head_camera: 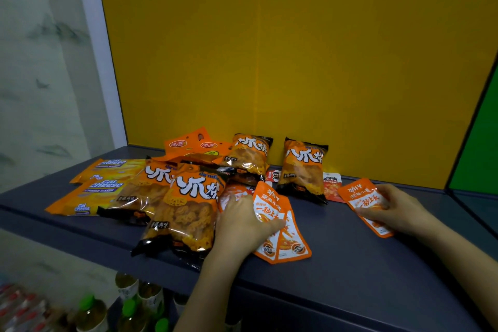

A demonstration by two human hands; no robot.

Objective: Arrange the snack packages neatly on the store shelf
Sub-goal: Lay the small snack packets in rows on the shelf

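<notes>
A pair of flat orange-and-white snack pouches (283,245) lies overlapped on the dark grey-blue shelf (350,264), just below the middle of the frame. The left hand (242,226) grips them, thumb across their printed faces and fingers curled over their left edge. Part of a similar pouch (233,194) shows above its knuckles.

At the right, the right hand (398,210) holds a single matching orange-and-white pouch (361,194), fingers wrapped over its lower half, the pouch low against the shelf.

Left of the left hand, a large orange crinkly bag with a clear window of lattice-shaped crisps (186,213) lies flat, touching the wrist, with more such bags heaped behind it. Two others, one (249,159) and another (303,167), lean upright by the yellow back panel (296,48). A small red-and-white sachet (332,186) lies between the second upright bag and the right-hand pouch.

Yellow wafer packs with blue lettering (99,191) lie flat at the left end of the shelf. Orange hang-tab packets (188,143) sit behind the heap.

A green side panel (477,156) closes the right edge. Green-capped bottles (129,307) stand below the shelf at the lower left.
</notes>
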